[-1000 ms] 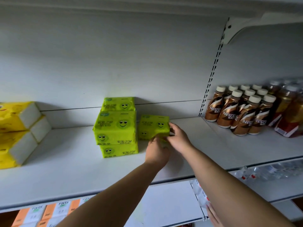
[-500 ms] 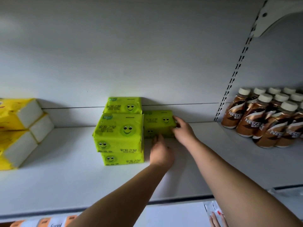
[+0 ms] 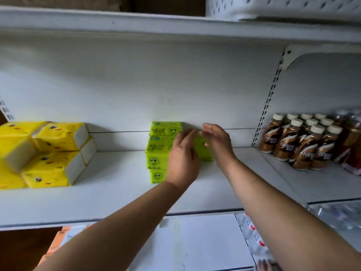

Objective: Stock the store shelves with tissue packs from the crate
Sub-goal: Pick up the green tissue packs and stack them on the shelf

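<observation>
Well to the left of the left hand, yellow duck-print tissue packs [image 3: 56, 153] are lying piled on a white metal store shelf [image 3: 117, 194]. Just left of that hand and partly behind it, lime-green smiley-face tissue packs [image 3: 156, 151] are standing stacked against the back panel. The left hand [image 3: 182, 159] is hovering in front of them, fingers straight and relaxed, gripping nothing. Between the two hands, one more green tissue pack [image 3: 204, 151] is sitting on the shelf beside the stack. The right hand [image 3: 217, 142] is floating at that pack's right end, also loosely spread and holding nothing. Blur is hiding whether either hand is touching the wrapper. Right of the right hand, a slotted upright [image 3: 268, 106] is dividing the bay, and beyond it Nescafé coffee bottles [image 3: 304, 143] are crowding together. The task is looking partly done: several packs are shelved and the shelf is offering room for more. No crate is showing for certain, though a white perforated bin [image 3: 293, 6] is resting on the shelf above. Below the left forearm, orange-and-white packs [image 3: 64, 237] are showing on a lower shelf, in dim light.
</observation>
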